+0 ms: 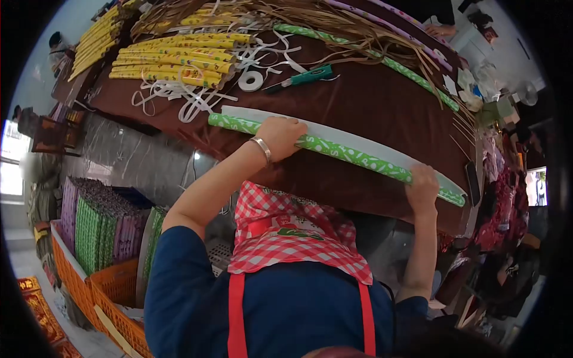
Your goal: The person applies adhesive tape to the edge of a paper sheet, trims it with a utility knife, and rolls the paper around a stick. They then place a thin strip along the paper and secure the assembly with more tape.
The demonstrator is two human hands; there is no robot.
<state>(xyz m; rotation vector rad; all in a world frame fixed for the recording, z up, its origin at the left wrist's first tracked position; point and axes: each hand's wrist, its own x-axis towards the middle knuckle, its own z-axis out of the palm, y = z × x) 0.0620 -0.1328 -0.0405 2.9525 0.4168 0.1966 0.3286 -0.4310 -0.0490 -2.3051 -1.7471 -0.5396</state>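
A green roll of patterned paper [358, 156] lies along the near edge of the brown-covered table, its white inner side showing as a flap along the far edge. My left hand [280, 137], with a silver bracelet at the wrist, is closed over the roll left of its middle. Near the right end, my right hand [422, 186] wraps round the same roll. Beyond my left hand are a green-handled cutter [311, 76] and a white tape ring [250, 80]. Fingertips of both hands are partly hidden by the backs of the hands.
Yellow paper rolls [173, 59] and white ribbon strips [194, 107] sit at the back left. A long green roll [388, 62] and brown strips [334, 45] cross the far side. A dark phone-like object [472, 182] lies at right. An orange crate [119, 283] holds folded green and purple pieces.
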